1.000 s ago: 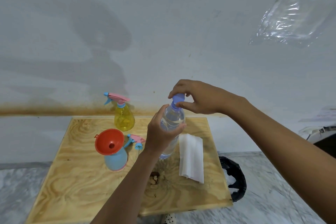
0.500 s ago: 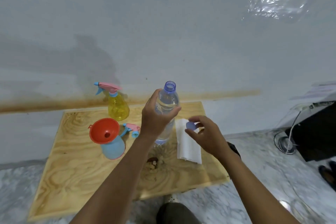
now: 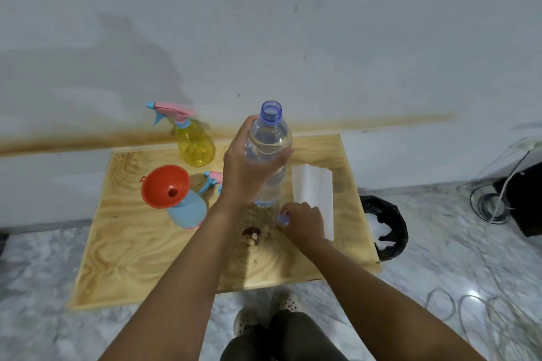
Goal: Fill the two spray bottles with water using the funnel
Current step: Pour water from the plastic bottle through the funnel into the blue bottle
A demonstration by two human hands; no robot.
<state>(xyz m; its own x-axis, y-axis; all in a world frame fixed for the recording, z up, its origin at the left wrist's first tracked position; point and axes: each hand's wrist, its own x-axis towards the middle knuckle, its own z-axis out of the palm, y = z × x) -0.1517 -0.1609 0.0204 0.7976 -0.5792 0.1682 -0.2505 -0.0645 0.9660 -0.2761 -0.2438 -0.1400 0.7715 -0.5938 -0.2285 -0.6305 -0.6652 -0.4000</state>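
Water bottle, uncapped, upright, gripped by L hand w/ fingers wrapped round. R hand pinching cap low at plywood table. Funnel seated in blue spray bottle; yellow spray bottle behind, near stained white wall. Marble floor.

A pale wall with a rusty stain band rises above grey marbled floor.
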